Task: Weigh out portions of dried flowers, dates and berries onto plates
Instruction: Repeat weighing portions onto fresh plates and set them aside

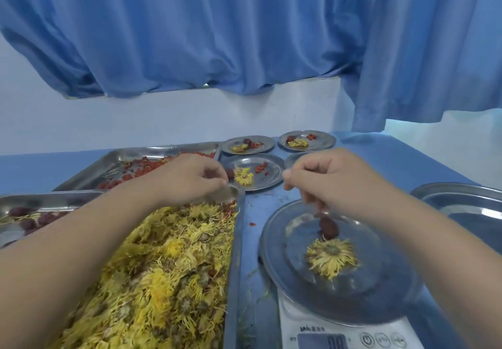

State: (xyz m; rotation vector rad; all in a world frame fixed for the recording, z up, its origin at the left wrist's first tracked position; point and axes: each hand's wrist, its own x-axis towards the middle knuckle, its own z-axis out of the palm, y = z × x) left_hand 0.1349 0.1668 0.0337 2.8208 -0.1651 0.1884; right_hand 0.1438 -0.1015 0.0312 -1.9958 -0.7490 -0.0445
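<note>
Our right hand [334,183] curls its fingers down onto a date [329,228], though blur keeps us from telling whether it grips. We cannot tell if our curled left hand [187,177] holds anything either.

Nearest us, the scale [312,332] is cut off and its display is unreadable. On it sits a plate [274,253] with the date beside a dried flower [331,257]. To the left lies the flower tray [233,280].

Farther off on the blue table [394,158] we see three filled plates [274,172]. A fourth plate [292,158] is mostly hidden behind our right hand. Beyond are a white wall [163,120] and a blue curtain [244,36].
</note>
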